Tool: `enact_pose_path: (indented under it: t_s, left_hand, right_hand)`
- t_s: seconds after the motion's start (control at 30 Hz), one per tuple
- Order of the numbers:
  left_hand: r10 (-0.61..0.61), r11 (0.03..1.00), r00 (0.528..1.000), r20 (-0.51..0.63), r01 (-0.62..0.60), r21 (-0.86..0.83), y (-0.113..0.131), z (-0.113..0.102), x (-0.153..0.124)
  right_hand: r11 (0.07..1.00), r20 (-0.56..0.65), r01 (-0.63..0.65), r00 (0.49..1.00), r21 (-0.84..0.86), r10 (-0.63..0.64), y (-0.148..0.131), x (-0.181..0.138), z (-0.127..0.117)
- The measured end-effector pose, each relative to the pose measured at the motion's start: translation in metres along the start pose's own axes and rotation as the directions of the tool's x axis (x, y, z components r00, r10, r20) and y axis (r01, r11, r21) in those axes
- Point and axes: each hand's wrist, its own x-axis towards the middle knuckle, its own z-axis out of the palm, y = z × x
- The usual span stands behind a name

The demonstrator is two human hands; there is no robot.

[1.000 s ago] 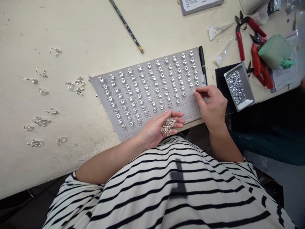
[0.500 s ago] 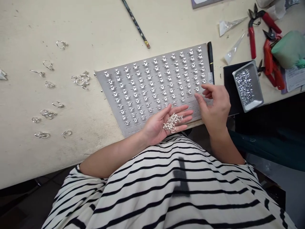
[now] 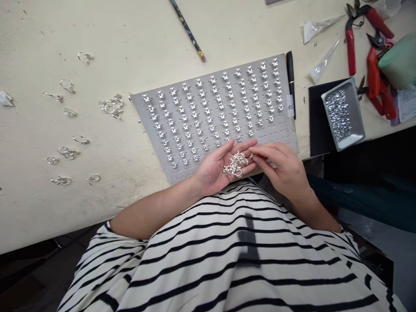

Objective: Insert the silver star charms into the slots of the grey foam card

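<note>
Left hand [image 3: 209, 169] lies palm up and loosely cupped above the near edge of the grey slotted board [image 3: 276, 134], its fingers half curled, carrying a tangled clump of small silver findings [image 3: 234, 164] in its hollow. Right hand [image 3: 282, 167] comes in from the right with its fingers drawn together. Its fingertips [image 3: 256, 151] close just beside the clump's right edge, and whether they pinch a single piece is too small to tell. The findings look light, stiff and thin, so they will probably hook into one another and could bend if tugged; taking one by its loop with the fingertips, rather than pulling at the mass, seems the safest hold. Rows of similar pieces stand in the board's slots, with empty slots along its near edge. Loose hoops [image 3: 61, 180] lie on the desk [image 3: 39, 208] to the left of the board. Far right, a metal tray [image 3: 351, 144] of silver bits sits on a black pad [image 3: 320, 130], beside red-handled pliers [image 3: 350, 47].
</note>
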Motion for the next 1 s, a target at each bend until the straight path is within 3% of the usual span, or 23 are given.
enact_pose_path:
  t_s: [0.17, 0.23, 0.33, 0.43, 0.67, 0.87, 1.0]
  left_hand:
    - [0.024, 1.0, 1.0, -0.014, -0.024, 0.001, 0.0, 0.003, -0.001]
    - [0.027, 0.999, 0.999, -0.018, -0.026, 0.02, 0.0, 0.004, -0.001]
    - [0.021, 0.997, 1.0, -0.006, -0.02, 0.07, -0.001, 0.002, -0.001]
    - [0.024, 0.995, 1.0, 0.003, -0.024, 0.098, -0.002, 0.0, -0.001]
    - [0.015, 0.993, 1.0, 0.007, -0.016, 0.116, -0.002, -0.001, -0.001]
    - [0.008, 0.995, 1.0, 0.007, -0.008, 0.102, -0.001, -0.001, -0.001]
    - [0.013, 0.995, 1.0, 0.006, -0.014, 0.101, -0.001, 0.0, -0.002]
  right_hand:
    - [0.997, -0.041, 0.068, 0.997, -0.046, -0.07, 0.002, -0.009, 0.0]
    - [0.993, -0.14, 0.068, 0.987, -0.095, -0.081, 0.008, -0.011, 0.001]
    - [0.985, -0.324, -0.029, 0.945, -0.171, -0.029, 0.026, -0.007, 0.005]
    - [0.98, -0.397, -0.062, 0.918, -0.187, -0.017, 0.048, 0.003, 0.01]
    - [0.966, -0.293, -0.011, 0.954, -0.258, -0.068, 0.062, 0.019, 0.023]
    - [0.958, -0.283, 0.053, 0.949, -0.283, -0.137, 0.059, 0.018, 0.023]
    - [0.952, -0.274, 0.029, 0.955, -0.304, -0.116, 0.058, 0.019, 0.022]
